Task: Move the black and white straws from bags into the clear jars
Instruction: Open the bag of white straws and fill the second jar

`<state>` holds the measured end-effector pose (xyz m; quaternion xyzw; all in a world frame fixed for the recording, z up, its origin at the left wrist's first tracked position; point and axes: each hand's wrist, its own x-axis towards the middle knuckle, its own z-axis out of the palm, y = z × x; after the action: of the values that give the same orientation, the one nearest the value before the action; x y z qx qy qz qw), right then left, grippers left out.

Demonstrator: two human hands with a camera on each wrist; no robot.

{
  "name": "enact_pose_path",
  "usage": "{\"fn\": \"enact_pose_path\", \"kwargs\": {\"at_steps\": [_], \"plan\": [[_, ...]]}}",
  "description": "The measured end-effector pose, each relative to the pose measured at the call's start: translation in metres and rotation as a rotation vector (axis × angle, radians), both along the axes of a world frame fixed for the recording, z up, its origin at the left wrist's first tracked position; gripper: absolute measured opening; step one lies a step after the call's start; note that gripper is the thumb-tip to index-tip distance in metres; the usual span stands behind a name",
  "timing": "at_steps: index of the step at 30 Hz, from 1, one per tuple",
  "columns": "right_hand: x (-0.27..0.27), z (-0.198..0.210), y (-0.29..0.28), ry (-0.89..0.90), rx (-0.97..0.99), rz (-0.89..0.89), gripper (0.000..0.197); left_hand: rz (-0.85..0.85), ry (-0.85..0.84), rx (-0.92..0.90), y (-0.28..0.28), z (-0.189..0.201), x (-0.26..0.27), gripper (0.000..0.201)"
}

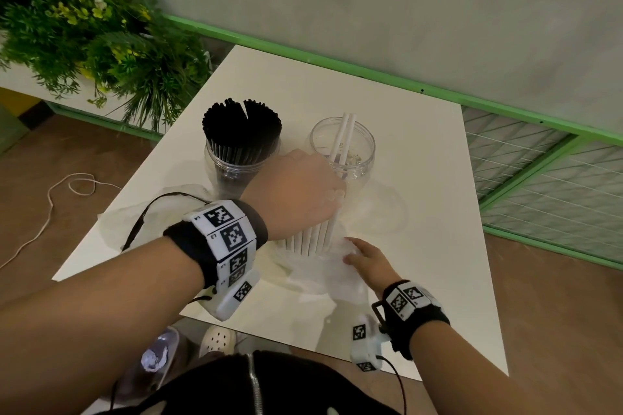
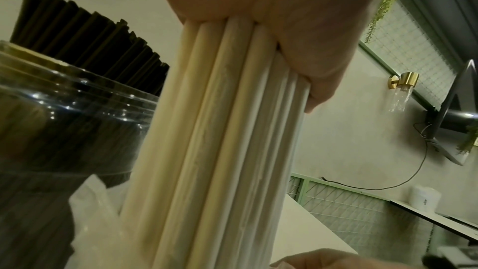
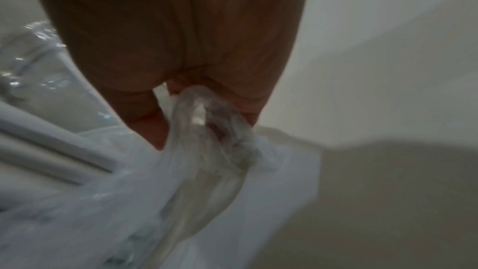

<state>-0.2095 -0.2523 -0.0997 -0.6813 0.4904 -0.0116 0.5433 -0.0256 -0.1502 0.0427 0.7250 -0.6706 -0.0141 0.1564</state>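
Note:
My left hand (image 1: 300, 192) grips a thick bundle of white straws (image 1: 312, 237), held upright with their lower ends still inside a clear plastic bag (image 1: 323, 266); in the left wrist view the white straws (image 2: 220, 140) run down from my palm. My right hand (image 1: 365, 258) pinches the bag (image 3: 207, 150) near its mouth. Behind the hands stand two clear jars: the left jar (image 1: 236, 162) is packed with black straws (image 1: 241, 125), the right jar (image 1: 344, 148) holds two white straws (image 1: 342, 135).
Everything sits on a white table (image 1: 421, 212). An empty crumpled clear bag (image 1: 135, 212) lies at its left, with a black cable over it. A green plant (image 1: 84, 37) stands far left. A green wire fence (image 1: 539, 162) lines the right side.

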Motion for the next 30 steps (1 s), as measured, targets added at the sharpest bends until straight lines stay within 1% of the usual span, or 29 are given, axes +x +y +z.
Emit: {"fn": "enact_pose_path", "kwargs": {"at_steps": [1,3,5,6,7,10,12,14,16,18,20,23,24,26,28,30], "plan": [[0.001,0.002,-0.002,0.042,-0.048,0.043,0.057,-0.001,-0.005,0.000,-0.001,0.000,0.000,0.037],[0.004,0.012,-0.003,0.166,-0.250,0.121,0.065,-0.005,-0.016,0.001,-0.003,-0.001,-0.002,0.036],[0.010,0.018,-0.001,0.247,-0.527,0.165,0.061,-0.010,-0.021,0.008,-0.004,-0.001,-0.004,0.037],[0.014,0.023,0.003,0.292,-0.629,0.187,0.059,-0.010,-0.025,0.011,-0.005,-0.001,-0.004,0.038],[0.017,0.024,0.005,0.345,-0.684,0.220,0.062,-0.010,-0.029,0.012,-0.006,0.000,-0.005,0.038],[0.022,0.023,0.009,0.552,-0.737,0.299,0.067,-0.016,-0.027,0.016,-0.006,-0.001,-0.004,0.038],[0.019,0.019,0.009,0.586,-0.812,0.295,0.066,-0.016,-0.021,0.011,-0.005,-0.001,-0.003,0.037],[0.014,0.015,0.009,0.582,-0.882,0.298,0.066,-0.012,-0.022,0.005,-0.005,-0.001,-0.002,0.035],[0.010,0.010,0.008,0.609,-0.923,0.343,0.069,-0.008,-0.021,0.004,-0.004,-0.001,-0.003,0.033],[0.010,0.008,0.007,0.654,-0.902,0.386,0.071,-0.008,-0.022,0.002,-0.003,-0.002,-0.003,0.032],[0.014,0.006,0.003,0.689,-0.788,0.351,0.067,-0.009,-0.025,0.000,-0.002,-0.002,-0.003,0.032],[0.020,0.004,-0.004,0.666,-0.583,0.278,0.045,-0.016,-0.026,0.008,-0.002,-0.002,-0.003,0.029],[0.021,0.006,-0.007,0.627,-0.525,0.240,0.036,-0.016,-0.023,0.006,-0.001,-0.002,-0.003,0.028],[0.018,0.009,-0.016,0.509,-0.412,0.096,0.025,-0.007,-0.015,-0.013,0.001,-0.003,-0.001,0.027],[0.011,0.010,-0.024,0.382,-0.304,-0.063,0.022,0.000,-0.008,-0.033,0.004,-0.004,0.000,0.025],[0.006,0.008,-0.028,0.291,-0.256,-0.125,0.020,-0.013,-0.015,-0.034,0.005,-0.004,0.000,0.026]]}}
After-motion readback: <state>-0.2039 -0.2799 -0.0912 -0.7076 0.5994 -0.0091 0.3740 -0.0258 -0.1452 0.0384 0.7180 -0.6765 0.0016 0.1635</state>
